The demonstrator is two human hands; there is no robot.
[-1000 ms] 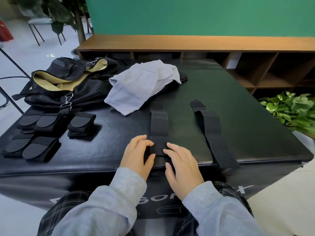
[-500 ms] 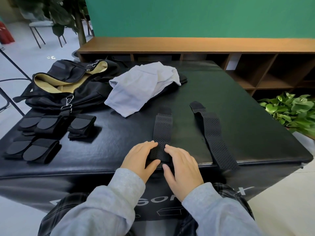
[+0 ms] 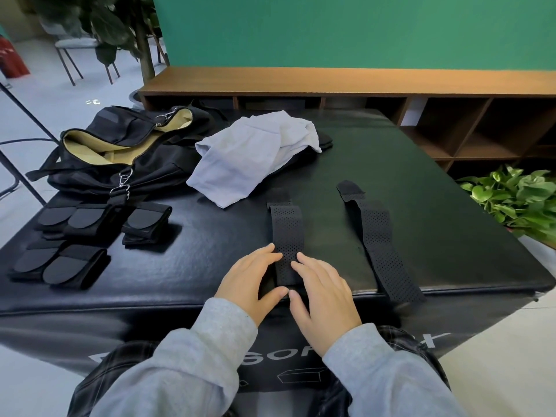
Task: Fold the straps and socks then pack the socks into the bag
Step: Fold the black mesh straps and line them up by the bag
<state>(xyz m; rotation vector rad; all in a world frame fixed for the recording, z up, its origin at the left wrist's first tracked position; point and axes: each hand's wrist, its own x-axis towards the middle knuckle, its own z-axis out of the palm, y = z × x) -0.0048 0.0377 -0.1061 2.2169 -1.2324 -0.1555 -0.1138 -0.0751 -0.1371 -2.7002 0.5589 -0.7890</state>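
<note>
A black perforated strap (image 3: 287, 233) lies lengthwise on the black padded table (image 3: 421, 176). Its near end sits between my hands at the front edge. My left hand (image 3: 249, 278) holds that end from the left, fingers on top and thumb at the end. My right hand (image 3: 325, 293) holds it the same way from the right, and the two thumbs almost touch. A second perforated strap (image 3: 379, 242) lies flat to the right, its near end hanging over the edge. The open black bag (image 3: 120, 155) with a tan lining sits at the back left. No socks can be made out.
Several folded black straps (image 3: 75, 236) lie in rows at the left. A crumpled grey cloth (image 3: 249, 158) lies in the middle at the back. A low wooden shelf (image 3: 331, 82) runs behind the table, and a green plant (image 3: 517, 200) stands at the right.
Both hands have closed in on the strap's near end and the thumbs have come together beneath it. The strap has shifted slightly. Nothing else has moved.
</note>
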